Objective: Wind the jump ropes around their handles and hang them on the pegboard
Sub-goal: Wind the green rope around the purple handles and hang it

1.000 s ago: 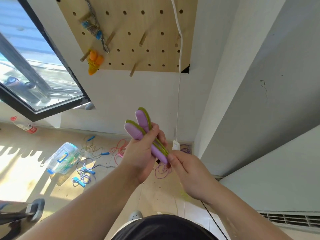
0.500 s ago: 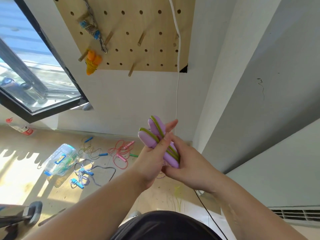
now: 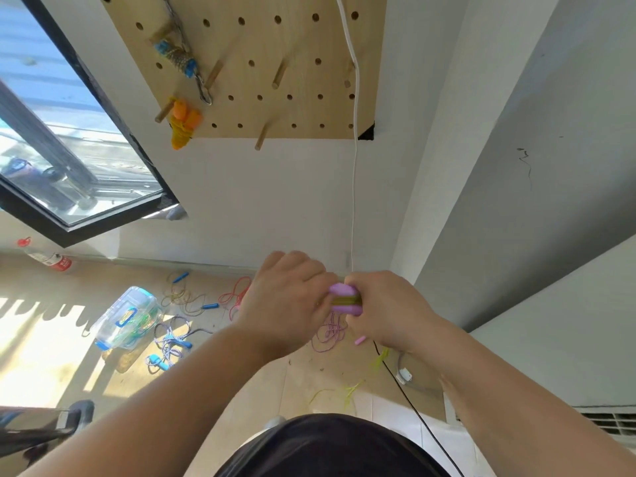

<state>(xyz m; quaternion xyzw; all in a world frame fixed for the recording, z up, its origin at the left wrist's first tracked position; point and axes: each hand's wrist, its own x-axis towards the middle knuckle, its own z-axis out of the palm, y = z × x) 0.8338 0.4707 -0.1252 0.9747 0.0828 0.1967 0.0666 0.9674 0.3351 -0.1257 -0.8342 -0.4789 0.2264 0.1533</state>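
Left hand: curling round the purple handles, well below the pegboard
Handles: lying sideways now, having been upright a second ago; green rope is banding them
Right hand: clamping the other end
Meaning: winding is probably finishing; hanging is waiting
Writing: bottle label, below-left of the pegboard, is reading as blur

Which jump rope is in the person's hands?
The purple-handled, green-corded jump rope; the others lie on the floor or hang on the wooden pegboard.
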